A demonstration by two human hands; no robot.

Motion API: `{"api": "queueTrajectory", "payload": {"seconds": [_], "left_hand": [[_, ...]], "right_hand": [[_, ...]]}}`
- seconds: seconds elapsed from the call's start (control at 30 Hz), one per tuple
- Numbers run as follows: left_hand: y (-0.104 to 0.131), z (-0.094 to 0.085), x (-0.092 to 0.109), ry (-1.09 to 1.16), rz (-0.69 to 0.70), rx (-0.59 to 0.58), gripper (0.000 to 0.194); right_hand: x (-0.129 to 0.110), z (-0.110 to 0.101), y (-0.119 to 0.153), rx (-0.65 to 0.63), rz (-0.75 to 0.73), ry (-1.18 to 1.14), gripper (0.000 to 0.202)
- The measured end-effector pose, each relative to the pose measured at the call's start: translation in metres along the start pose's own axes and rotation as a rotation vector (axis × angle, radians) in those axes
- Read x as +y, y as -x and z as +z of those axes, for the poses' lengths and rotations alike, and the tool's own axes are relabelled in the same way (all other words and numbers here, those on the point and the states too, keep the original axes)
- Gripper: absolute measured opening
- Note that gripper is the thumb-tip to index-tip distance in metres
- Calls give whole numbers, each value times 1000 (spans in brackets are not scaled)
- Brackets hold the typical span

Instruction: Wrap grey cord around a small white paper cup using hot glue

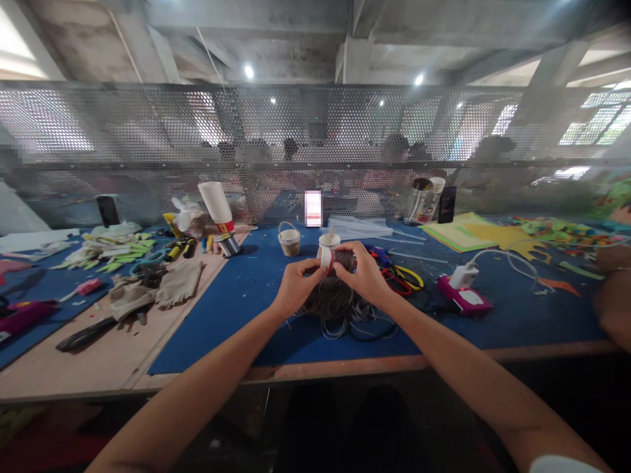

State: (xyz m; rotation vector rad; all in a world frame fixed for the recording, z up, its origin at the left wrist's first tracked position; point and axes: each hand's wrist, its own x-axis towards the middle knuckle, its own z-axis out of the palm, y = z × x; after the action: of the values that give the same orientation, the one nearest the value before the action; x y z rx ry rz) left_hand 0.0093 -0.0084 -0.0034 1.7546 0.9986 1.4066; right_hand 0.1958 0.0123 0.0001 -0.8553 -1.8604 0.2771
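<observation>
Two hands [298, 282] [365, 272] gripping cup [326, 257], long axis roughly level, white end [322, 255] pointing left

Round tan handled basket [290, 242] sits just left of and beyond the fingers [306, 265], tangled grey-brown cord [328, 303] under them, boxy magenta plastic block [466, 299] off right, beige fabric gloves [178, 284] way left.

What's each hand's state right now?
Left hand: closed, holding the paper cup at its white end.
Right hand: closed, holding the same cup's brown part.
</observation>
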Motion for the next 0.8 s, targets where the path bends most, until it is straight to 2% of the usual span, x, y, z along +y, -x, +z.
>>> {"api": "queueTrajectory", "payload": {"seconds": [0.1,0.2,0.33,0.43,0.57,0.8], "left_hand": [[-1,0,2,12,-11,6,25],[-1,0,5,67,-35,30,24],[-3,-3,3,202,-68,65,21],[-4,-5,-1,323,-128,80,20],[-5,-6,-4,389,-174,68,19],[-6,-7,-3,314,-156,66,18]], "right_hand": [[0,-1,-1,3,-10,-6,28],[0,-3,-2,-20,46,-80,29],[1,-3,-2,-83,132,-203,40],[2,-2,-1,-112,143,-194,44],[3,-1,-1,-95,78,-101,44],[5,0,0,-79,-78,18,45]]}}
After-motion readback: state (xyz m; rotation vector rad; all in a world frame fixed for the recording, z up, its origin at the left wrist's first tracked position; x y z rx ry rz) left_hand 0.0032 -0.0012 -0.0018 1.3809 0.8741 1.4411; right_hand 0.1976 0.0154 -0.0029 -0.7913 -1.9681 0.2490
